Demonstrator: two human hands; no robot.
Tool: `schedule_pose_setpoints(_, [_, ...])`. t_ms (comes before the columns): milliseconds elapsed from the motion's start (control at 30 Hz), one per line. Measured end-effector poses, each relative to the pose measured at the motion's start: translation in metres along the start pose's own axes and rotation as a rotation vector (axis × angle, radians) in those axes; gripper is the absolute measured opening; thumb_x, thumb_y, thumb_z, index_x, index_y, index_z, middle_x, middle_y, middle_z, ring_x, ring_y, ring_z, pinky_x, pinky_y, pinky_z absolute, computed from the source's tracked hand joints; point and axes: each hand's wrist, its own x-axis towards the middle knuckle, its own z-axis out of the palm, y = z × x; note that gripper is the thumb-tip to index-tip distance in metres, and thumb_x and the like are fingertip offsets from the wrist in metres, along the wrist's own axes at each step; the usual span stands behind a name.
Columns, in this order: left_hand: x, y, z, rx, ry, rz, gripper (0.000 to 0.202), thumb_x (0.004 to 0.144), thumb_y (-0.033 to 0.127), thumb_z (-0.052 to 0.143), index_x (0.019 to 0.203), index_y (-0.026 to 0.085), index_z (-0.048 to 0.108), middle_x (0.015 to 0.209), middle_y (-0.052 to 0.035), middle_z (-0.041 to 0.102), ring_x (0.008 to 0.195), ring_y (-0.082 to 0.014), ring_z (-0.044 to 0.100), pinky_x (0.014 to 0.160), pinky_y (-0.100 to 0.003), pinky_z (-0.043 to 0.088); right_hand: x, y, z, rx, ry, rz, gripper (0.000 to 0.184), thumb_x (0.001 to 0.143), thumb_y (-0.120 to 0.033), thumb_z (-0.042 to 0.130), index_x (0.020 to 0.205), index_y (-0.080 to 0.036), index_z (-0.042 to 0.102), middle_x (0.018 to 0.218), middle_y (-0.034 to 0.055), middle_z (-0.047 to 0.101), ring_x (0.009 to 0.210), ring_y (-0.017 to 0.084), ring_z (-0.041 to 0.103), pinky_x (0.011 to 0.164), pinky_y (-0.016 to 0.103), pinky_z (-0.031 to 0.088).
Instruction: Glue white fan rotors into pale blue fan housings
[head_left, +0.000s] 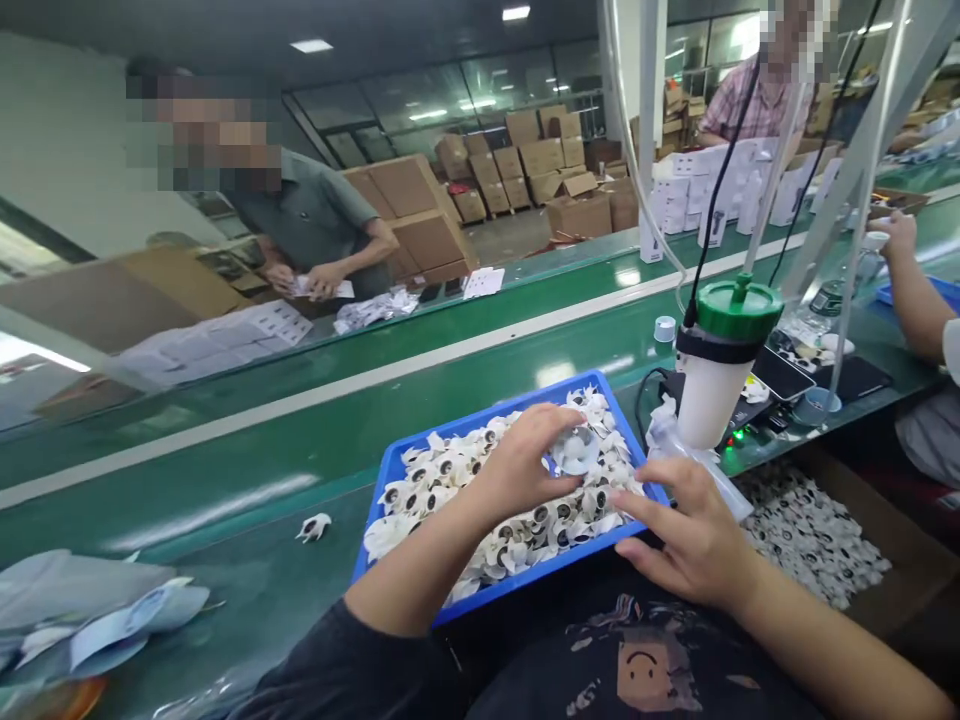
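Lying on a green conveyor belt (225, 570), grey plastic bags (75, 600) and a lone white part (313, 527) sat left of a blue plastic tray (442, 432) heaped with white parts with dark round centres (435, 490). A worker's left hand (514, 460) reached into the tray, fingers curved over a round white piece (577, 450), though whether they pinched it could not be told. The right hand (690, 535) lay spread, fingertips at the tray's right rim, empty and near a white cylinder with a green cap (720, 370) hanging on tubing. Further right, a cardboard box (900, 540) below the belt's edge held a loose mass of similar parts (810, 535).
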Motion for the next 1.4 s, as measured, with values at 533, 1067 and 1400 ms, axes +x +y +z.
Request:
schedule_pose_setpoints(533, [-0.023, 0.036, -0.012, -0.071, 0.086, 0.030, 0.045, 0.077, 0.029, 0.070, 0.120, 0.024, 0.056, 0.106, -0.0062, 0.073, 0.100, -0.0225, 0.066, 0.092, -0.042, 0.052, 0.032, -0.010, 0.015, -0.032, 0.169, -0.126, 0.045, 0.100, -0.051, 0.037, 0.091, -0.021, 0.070, 0.099, 0.0036, 0.068, 0.098, 0.022, 0.047, 0.087, 0.040, 0.033])
schedule_pose_setpoints(1067, [-0.020, -0.006, -0.002, -0.059, -0.053, -0.142, 0.060, 0.076, 0.048, 0.075, 0.129, 0.031, 0.055, 0.131, -0.0085, 0.057, 0.120, -0.0271, 0.054, 0.103, -0.048, 0.045, -0.023, 0.008, 0.009, 0.099, 0.047, 0.055, 0.015, 0.093, -0.029, 0.055, 0.092, -0.020, 0.067, 0.109, 0.0067, 0.063, 0.105, 0.023, 0.053, 0.099, 0.044, 0.030])
schedule_pose_setpoints(1400, [0.038, -0.136, -0.020, 0.289, -0.200, -0.820, 0.056, 0.069, 0.017, 0.072, 0.123, 0.019, 0.058, 0.130, -0.0102, 0.059, 0.125, -0.0311, 0.052, 0.109, -0.039, 0.040, -0.081, 0.030, -0.005, 0.058, 0.107, 0.140, 0.016, 0.085, -0.012, 0.058, 0.096, -0.020, 0.066, 0.107, 0.0076, 0.060, 0.097, 0.019, 0.058, 0.095, 0.044, 0.040])
